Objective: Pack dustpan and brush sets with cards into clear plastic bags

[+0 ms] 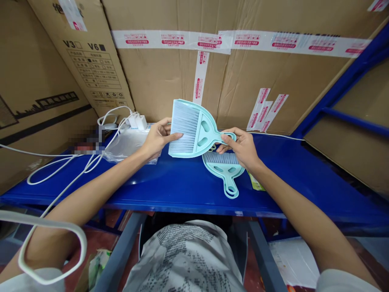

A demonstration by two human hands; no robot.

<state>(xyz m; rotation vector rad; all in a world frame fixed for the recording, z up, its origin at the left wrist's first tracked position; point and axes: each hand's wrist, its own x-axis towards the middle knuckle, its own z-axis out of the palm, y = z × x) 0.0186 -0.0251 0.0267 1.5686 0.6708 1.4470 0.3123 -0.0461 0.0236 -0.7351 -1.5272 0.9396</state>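
A light teal dustpan with a brush nested in it [204, 132] is held up above the blue table, its pale bristles facing left. My left hand [159, 136] grips its wide left edge, thumb over the bristles. At the handle end, my right hand [238, 146] is closed with the thumb on top. A second teal dustpan and brush set [226, 172] lies on the table below, its handle toward me and its upper right part behind my right hand.
Cardboard boxes [170, 77] stand behind the blue table [176, 186]. Clear plastic bags [130, 144], white chargers [138, 121] and looped white cables [88, 164] are at the left. A yellow-green card [255, 182] lies near my right forearm. A blue metal frame [340, 81] rises at the right.
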